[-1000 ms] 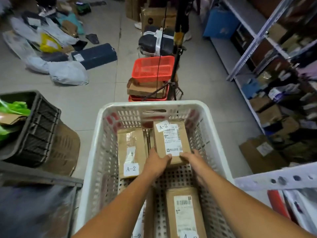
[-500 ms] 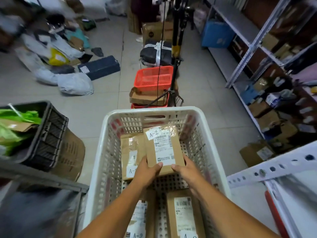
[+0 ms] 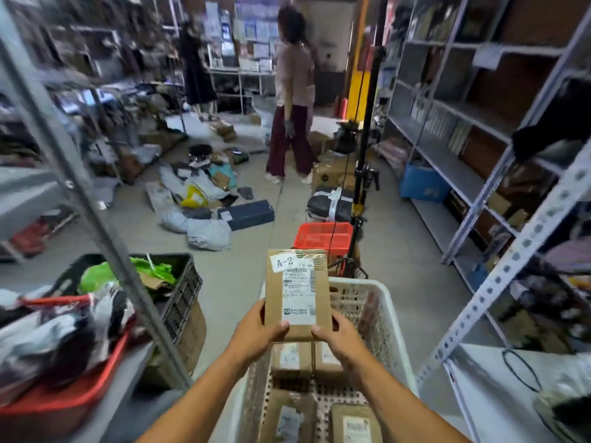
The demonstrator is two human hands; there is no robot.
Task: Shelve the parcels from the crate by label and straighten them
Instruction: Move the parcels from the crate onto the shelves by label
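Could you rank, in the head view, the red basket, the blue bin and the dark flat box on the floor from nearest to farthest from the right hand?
From the right hand:
1. Red basket, just beyond the white crate, straight ahead.
2. Dark flat box, on the floor ahead to the left.
3. Blue bin, by the right-hand shelving, farthest.

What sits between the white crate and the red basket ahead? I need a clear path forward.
In the head view, the black tripod's legs stand between the white crate and the red basket; the held parcel hides part of that stretch.
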